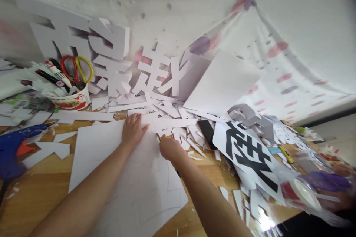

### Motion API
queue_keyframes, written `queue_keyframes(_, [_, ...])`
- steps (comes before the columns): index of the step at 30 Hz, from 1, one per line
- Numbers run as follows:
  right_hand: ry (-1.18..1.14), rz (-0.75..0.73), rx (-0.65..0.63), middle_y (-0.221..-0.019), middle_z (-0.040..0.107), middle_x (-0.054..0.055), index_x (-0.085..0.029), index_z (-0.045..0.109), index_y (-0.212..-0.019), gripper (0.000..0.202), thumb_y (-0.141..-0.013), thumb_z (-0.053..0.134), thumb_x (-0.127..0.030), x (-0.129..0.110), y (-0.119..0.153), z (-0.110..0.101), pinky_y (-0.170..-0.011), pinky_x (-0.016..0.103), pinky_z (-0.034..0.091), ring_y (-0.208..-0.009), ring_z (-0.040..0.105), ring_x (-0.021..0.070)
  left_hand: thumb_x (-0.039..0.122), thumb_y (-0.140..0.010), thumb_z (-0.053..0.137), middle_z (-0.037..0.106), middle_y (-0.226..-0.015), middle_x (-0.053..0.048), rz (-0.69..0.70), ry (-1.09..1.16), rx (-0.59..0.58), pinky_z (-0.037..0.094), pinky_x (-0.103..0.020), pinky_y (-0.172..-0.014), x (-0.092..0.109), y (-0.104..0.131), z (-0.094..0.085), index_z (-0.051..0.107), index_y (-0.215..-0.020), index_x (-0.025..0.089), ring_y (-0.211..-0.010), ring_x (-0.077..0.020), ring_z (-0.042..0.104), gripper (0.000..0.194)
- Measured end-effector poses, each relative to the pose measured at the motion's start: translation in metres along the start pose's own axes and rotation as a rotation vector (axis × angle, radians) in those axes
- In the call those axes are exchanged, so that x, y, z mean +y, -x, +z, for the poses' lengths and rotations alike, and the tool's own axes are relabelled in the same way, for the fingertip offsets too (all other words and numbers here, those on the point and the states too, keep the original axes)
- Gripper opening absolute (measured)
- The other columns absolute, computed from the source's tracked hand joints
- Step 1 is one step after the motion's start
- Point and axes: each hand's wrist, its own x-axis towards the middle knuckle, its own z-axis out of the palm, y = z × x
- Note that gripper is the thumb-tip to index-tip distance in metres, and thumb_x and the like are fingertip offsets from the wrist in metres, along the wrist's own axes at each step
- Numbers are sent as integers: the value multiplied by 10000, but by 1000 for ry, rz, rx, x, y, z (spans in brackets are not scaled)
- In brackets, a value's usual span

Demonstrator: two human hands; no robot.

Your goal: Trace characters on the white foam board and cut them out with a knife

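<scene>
A large white foam board (119, 192) with faint pencil outlines lies on the wooden table in front of me. My left hand (132, 129) rests flat on its upper part, fingers stretched out, holding nothing. To the right of it, my right hand (170, 148) is closed round a slim yellow and black utility knife (177, 171). Its blade end points away from me at the board's upper right edge. Most of the knife is hidden by my fist and forearm. Narrow white offcuts (175, 122) lie just beyond both hands.
Cut-out white characters (158, 68) lean on the back wall beside a blank white panel (222, 81). A paper tub (71, 102) holds scissors and pens. A blue glue gun (16, 152) lies left; a black phone (207, 133), a printed character sheet (247, 155) and a tape roll (307, 192) are right.
</scene>
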Motion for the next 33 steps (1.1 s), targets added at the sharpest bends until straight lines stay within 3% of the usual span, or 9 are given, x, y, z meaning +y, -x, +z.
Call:
queue_keyframes(8, [24,-18,-20,-1002,622,205,-46,446,-1181,416,-767,474,-68,5,4,8,-721,331,488,-925,624,253,498,-803,442,463,-1227,-154,4,-18,-11,295,-393,-990,0,0,0,434,-1234,96,-1145,-297,387,590])
queue_keyframes(15, [30,-19,5,-947,629,216,-9,420,-1184,402,-789,447,-79,6,11,16,-699,334,488,-919,623,259,499,-802,441,453,-1243,-157,-2,-2,-38,291,-399,-994,1,1,0,426,-1246,94,-1160,-301,379,601])
queue_keyframes(20, [56,-32,10,-992,616,209,-43,477,-1133,338,-799,438,-72,6,22,21,-711,317,482,-910,626,247,504,-799,443,453,-1249,-159,-4,3,-41,288,-408,-996,0,1,2,430,-1243,92,-1170,-307,372,606])
queue_keyframes(27, [47,-5,17,-907,642,196,-49,468,-1133,312,-832,429,-122,8,26,30,-647,292,486,-829,650,244,497,-805,431,462,-1243,-171,1,12,-30,298,-417,-995,1,2,-1,427,-1245,96,-1174,-305,383,596])
queue_keyframes(33, [39,-13,97,-908,645,184,-77,477,-1100,263,-869,393,-173,9,27,27,-654,306,488,-834,650,244,420,-852,370,408,-1335,-150,88,14,-37,201,-477,-1059,13,1,-14,402,-1282,123,-1286,-290,269,524])
